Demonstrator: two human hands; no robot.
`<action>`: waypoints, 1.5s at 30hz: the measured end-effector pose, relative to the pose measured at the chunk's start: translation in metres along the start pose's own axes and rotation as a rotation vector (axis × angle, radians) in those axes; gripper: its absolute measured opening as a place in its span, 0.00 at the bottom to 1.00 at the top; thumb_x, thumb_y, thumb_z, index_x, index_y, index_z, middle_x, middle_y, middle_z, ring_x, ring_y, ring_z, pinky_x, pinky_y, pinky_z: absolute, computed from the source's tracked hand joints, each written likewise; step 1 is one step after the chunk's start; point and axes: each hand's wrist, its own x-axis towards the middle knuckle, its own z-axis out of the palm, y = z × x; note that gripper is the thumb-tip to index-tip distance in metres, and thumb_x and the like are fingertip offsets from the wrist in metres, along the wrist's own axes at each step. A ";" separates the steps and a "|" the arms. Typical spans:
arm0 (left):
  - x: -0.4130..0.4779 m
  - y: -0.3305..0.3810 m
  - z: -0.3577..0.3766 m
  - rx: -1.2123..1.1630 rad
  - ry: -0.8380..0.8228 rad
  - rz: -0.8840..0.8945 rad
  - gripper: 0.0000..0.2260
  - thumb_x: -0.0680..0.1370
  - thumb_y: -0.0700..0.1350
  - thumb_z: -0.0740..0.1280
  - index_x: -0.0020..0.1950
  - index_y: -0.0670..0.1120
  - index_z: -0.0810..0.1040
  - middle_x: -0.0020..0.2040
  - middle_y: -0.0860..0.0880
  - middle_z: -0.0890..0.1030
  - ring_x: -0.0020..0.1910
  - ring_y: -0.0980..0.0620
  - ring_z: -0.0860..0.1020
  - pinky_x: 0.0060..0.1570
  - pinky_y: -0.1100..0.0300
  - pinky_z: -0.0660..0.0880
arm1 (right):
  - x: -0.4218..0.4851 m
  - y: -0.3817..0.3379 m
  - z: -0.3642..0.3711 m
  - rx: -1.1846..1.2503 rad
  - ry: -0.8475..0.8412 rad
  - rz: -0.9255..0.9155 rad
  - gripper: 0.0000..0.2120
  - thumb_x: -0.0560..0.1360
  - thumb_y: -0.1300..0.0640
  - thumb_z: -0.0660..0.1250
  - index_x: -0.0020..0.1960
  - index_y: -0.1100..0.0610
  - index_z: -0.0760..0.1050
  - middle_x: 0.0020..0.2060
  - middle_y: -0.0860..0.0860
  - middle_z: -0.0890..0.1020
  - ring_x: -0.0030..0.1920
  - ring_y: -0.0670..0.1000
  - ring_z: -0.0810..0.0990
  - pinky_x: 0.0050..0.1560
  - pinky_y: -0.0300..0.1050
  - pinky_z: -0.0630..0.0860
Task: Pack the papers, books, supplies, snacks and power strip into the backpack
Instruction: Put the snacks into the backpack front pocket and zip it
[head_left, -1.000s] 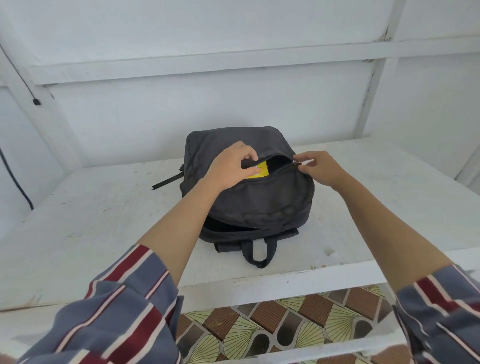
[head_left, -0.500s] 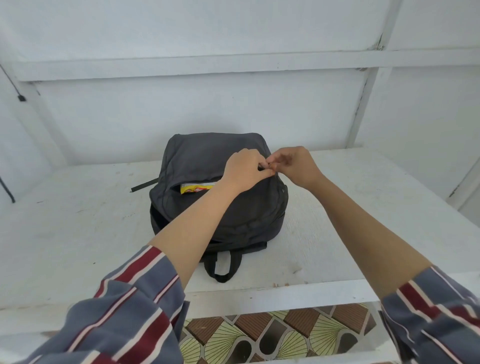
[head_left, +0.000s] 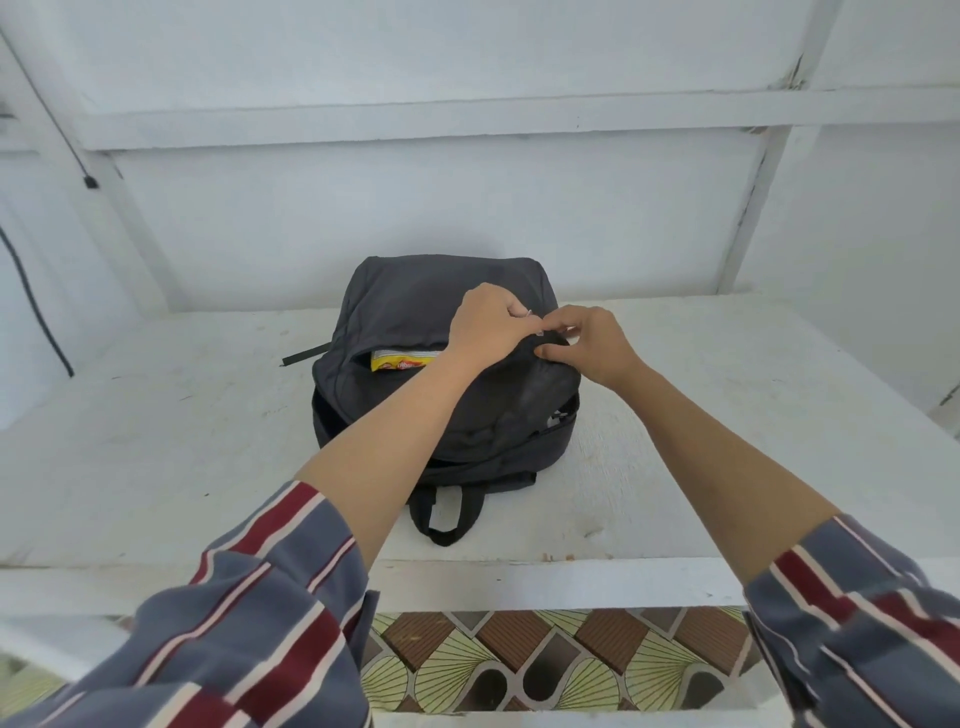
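Note:
A dark grey backpack (head_left: 410, 306) lies flat on the white table (head_left: 156, 441), its carry loop toward me. The front pocket gapes at its left end, where a yellow snack packet (head_left: 402, 360) shows. My left hand (head_left: 485, 325) is curled at the pocket's right end and pinches the fabric by the zipper. Touching it from the right, my right hand (head_left: 592, 345) pinches the pocket edge with thumb and fingers. The zipper pull itself is hidden under the fingers.
A black strap end (head_left: 304, 355) sticks out from the backpack's left side. White walls close off the table at the back and right. A black cable (head_left: 36, 306) hangs down the left wall. Patterned floor tiles (head_left: 545, 665) show below the table's front edge.
My right hand has come in from the pocket's right end to meet my left hand. The pocket opening has narrowed; only its left end still gapes over the yellow packet.

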 end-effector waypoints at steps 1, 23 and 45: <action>0.000 -0.002 -0.001 0.020 0.003 -0.009 0.12 0.72 0.43 0.70 0.34 0.35 0.81 0.37 0.38 0.81 0.38 0.44 0.80 0.37 0.56 0.74 | 0.000 0.001 0.001 -0.006 0.015 0.001 0.12 0.68 0.66 0.73 0.52 0.63 0.81 0.48 0.56 0.82 0.45 0.48 0.76 0.46 0.25 0.70; -0.036 -0.079 -0.102 -0.165 0.033 -0.041 0.06 0.70 0.37 0.73 0.42 0.47 0.79 0.37 0.52 0.82 0.38 0.59 0.79 0.42 0.67 0.75 | 0.016 -0.071 0.062 -0.183 -0.153 -0.227 0.21 0.68 0.58 0.74 0.60 0.53 0.78 0.53 0.49 0.77 0.55 0.47 0.74 0.58 0.39 0.69; -0.036 -0.124 -0.136 -0.238 -0.020 -0.029 0.06 0.69 0.34 0.73 0.38 0.45 0.81 0.33 0.51 0.81 0.29 0.63 0.77 0.38 0.69 0.77 | 0.011 -0.076 0.087 -0.383 -0.029 -0.217 0.09 0.73 0.60 0.68 0.53 0.54 0.80 0.50 0.51 0.79 0.52 0.53 0.76 0.53 0.51 0.74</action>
